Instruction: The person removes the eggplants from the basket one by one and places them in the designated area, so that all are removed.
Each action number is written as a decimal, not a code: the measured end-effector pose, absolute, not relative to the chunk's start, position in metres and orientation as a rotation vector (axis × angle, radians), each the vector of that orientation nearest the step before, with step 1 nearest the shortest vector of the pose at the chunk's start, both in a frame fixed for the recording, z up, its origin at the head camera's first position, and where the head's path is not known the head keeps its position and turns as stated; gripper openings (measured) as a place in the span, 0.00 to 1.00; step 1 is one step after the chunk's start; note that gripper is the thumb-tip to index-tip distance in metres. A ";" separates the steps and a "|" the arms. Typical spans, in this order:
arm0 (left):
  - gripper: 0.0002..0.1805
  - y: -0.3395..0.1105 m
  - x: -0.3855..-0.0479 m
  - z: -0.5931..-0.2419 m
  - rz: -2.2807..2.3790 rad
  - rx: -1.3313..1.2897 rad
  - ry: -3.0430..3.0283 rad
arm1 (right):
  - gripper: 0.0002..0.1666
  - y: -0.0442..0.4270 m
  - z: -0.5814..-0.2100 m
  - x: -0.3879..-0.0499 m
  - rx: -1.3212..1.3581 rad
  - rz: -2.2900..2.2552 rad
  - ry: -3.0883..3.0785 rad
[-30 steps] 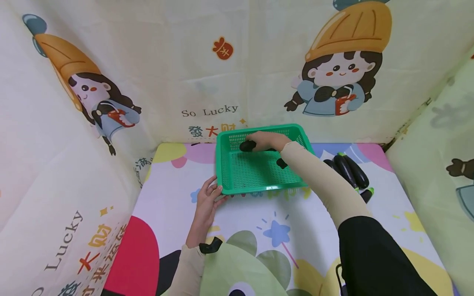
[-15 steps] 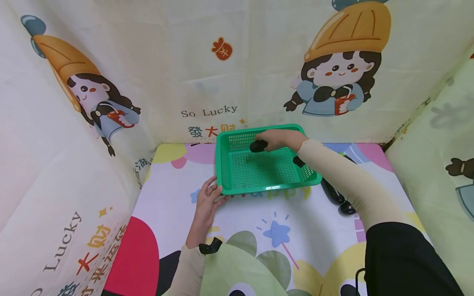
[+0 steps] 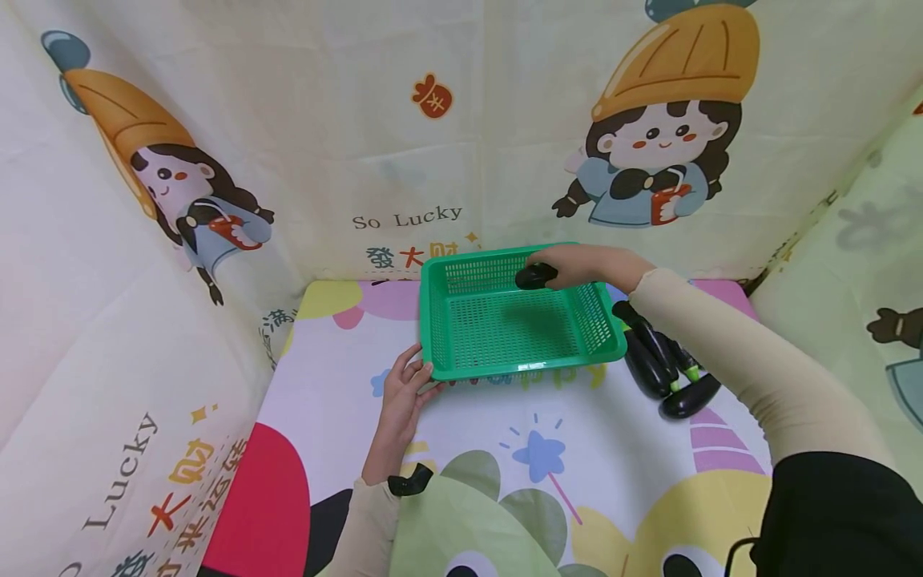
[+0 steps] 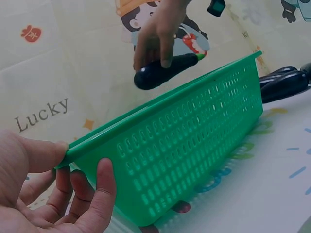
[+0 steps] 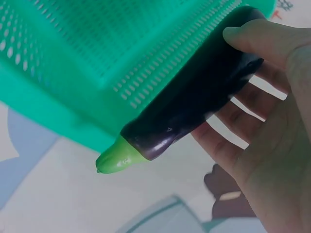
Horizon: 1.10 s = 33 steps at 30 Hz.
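Observation:
My right hand [image 3: 580, 266] holds a dark purple eggplant [image 3: 536, 276] over the back right part of a green plastic basket [image 3: 433, 320]. In the right wrist view, the thumb lies on one side of the eggplant [image 5: 194, 82] and the fingers on the other; its green stem end points down left. My left hand [image 3: 407, 393] pinches the basket's front left corner. The left wrist view has its thumb on top of the rim and fingers below. From there the right hand [image 4: 158, 34] and eggplant [image 4: 163, 70] appear above the far rim.
Several eggplants [image 3: 647, 365] lie on the table just right of the basket, partly covered by the right sleeve [image 3: 750, 361]. A printed cloth [image 3: 534, 417] covers the table. Cloth walls [image 3: 505, 160] stand close behind the basket and at both sides.
My right hand has moved right with the eggplant, from the basket's back left part towards its back right. The left hand and basket stay in place. More of the eggplants beside the basket shows.

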<state>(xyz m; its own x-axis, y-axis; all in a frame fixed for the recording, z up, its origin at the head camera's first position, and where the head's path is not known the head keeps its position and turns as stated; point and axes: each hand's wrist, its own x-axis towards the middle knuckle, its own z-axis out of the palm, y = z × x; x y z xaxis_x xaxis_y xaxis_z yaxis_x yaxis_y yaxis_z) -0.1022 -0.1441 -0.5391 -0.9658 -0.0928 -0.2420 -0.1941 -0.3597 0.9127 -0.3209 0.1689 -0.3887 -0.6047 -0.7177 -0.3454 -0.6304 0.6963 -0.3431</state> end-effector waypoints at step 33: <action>0.33 -0.144 -0.102 -0.537 2.510 -0.398 1.731 | 0.37 0.323 -0.369 -0.324 -0.557 -0.565 2.613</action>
<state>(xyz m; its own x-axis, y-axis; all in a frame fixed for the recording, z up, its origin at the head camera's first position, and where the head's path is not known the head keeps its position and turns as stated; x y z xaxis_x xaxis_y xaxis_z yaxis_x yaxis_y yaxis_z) -0.1017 -0.1438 -0.5374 -0.9643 -0.0909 -0.2486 -0.2001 -0.3648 0.9093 -0.3239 0.3231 -0.3687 -0.8369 -0.4570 -0.3014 -0.2917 0.8381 -0.4609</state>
